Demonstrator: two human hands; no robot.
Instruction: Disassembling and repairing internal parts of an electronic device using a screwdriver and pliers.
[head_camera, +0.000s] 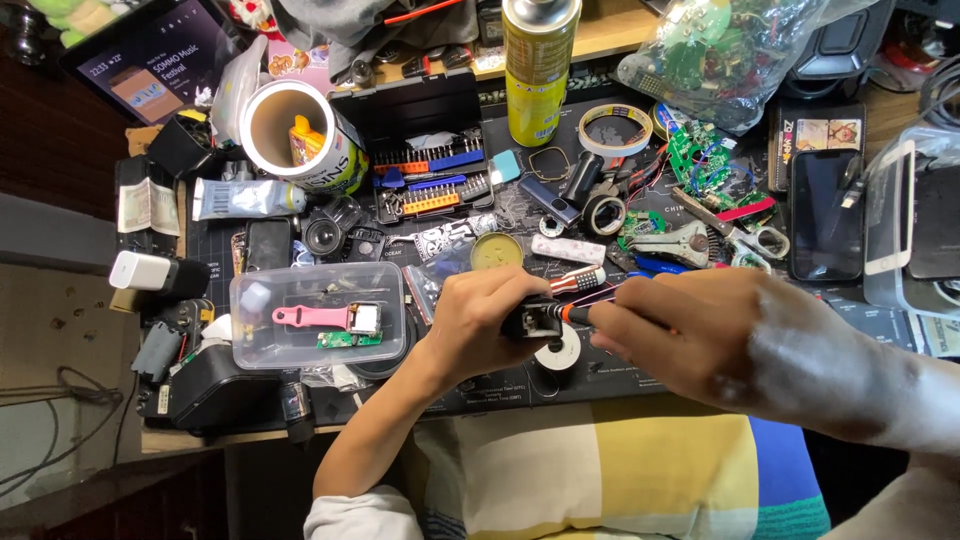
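Note:
My left hand grips a small black electronic part just above the desk mat near its front edge. My right hand holds a slim screwdriver with an orange collar, its tip set against that black part. A second striped driver handle lies on the mat just behind my hands. A spool of solder wire sits under the black part.
A clear plastic box with a pink tool and a green circuit board lies to the left. Behind are an open bit set, a yellow spray can, tape rolls, loose circuit boards, pliers and a dark phone.

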